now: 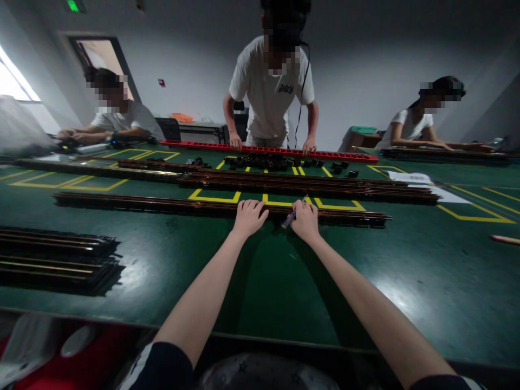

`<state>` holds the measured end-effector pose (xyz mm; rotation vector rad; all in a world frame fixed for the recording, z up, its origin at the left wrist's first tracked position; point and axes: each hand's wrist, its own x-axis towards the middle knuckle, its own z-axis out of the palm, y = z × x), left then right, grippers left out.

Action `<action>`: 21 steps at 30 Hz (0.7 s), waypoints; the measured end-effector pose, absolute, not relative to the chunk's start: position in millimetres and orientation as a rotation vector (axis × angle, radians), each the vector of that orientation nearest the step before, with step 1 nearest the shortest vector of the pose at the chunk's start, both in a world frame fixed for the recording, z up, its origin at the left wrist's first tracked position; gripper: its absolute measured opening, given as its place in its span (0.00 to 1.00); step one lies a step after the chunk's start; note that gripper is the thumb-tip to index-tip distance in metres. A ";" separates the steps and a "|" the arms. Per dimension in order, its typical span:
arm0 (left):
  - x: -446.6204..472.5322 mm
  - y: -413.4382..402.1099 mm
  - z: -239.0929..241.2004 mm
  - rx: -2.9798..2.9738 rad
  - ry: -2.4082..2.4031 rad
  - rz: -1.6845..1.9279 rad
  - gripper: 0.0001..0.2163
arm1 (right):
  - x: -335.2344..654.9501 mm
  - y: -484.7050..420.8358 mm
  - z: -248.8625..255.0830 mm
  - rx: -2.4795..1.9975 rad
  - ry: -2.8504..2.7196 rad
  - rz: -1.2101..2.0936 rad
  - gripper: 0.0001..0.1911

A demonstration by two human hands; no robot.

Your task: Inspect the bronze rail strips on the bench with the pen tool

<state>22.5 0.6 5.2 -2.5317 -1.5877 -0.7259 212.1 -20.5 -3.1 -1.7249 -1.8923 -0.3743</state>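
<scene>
A long dark rail [142, 203] with a brownish sheen lies across the green table [284, 281] in front of me. My left hand [248, 216] rests on it with fingers curled over its near edge. Just to the right, my right hand [305, 219] pinches a thin pen-like tool [293, 214], whose tip points at the rail.
More long rails [309, 187] lie farther back, and a stack of rails [57, 260] sits near left. Small black parts [268, 161] are heaped mid-table. A person opposite leans on a red strip [268, 150]; two more people sit at left and right. Yellow lines mark the table.
</scene>
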 end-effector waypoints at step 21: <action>21.8 3.6 1.7 -2.526 -1.609 -0.738 0.21 | 214.6 -22.6 -1.1 -1.660 -1.970 -0.341 0.05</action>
